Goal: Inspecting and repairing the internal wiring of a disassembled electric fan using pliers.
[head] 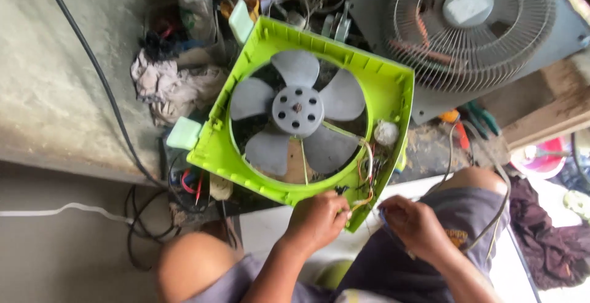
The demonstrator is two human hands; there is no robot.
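Green plastic is gripped at the near corner of the fan housing [319, 63] by the left hand [316, 220], fingers curled; thin wires [367, 180] are pinched by the right hand [413, 224]. Farther off, a grey fan grille [473, 29] is seen.

Matt lime-green plastic fan frame [387, 88], smooth grey plastic blades [297, 110] (slightly dusty), metal wire grille [473, 26], rough concrete floor [49, 82]

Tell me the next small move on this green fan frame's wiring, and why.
Probably draw the loose wires clear of the frame corner with the right hand, while the left hand steadies the green fan frame. The wires bunch at that corner between both hands, near the grey blades.
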